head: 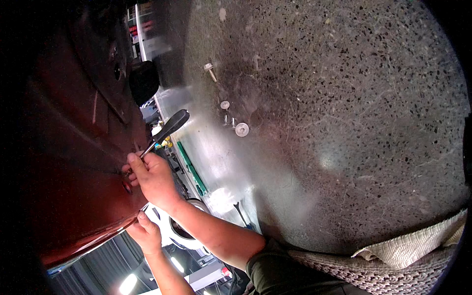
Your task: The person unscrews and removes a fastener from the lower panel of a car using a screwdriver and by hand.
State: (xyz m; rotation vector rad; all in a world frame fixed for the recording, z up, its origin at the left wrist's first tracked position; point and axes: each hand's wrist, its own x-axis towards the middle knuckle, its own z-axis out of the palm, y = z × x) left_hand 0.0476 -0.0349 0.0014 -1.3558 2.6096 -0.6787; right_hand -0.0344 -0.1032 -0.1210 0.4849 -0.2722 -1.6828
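Observation:
My right hand [156, 180] grips the metal shank of a black-handled hand tool [171, 127], close under the dark red car panel [84, 214]. The tool's handle slants up and to the right; its working end is hidden by my fingers. Beside my fingertips there is a round hole [127, 186] in the panel. Lower in the view, my left hand [145, 234] holds the panel's lower edge, thumb near the rim and fingers mostly hidden. On the concrete floor [332, 110] lie a flange bolt [209, 70], two wide-headed fasteners [242, 129] and small metal bits [225, 120].
Along the floor stretches a long green strip [190, 167]. A wrench [240, 213] lies nearer me. A dark rounded part [144, 83] hangs beside the panel. Beyond my arms stands a white car [173, 236]. Ribbed cloth [413, 241] sits at lower right.

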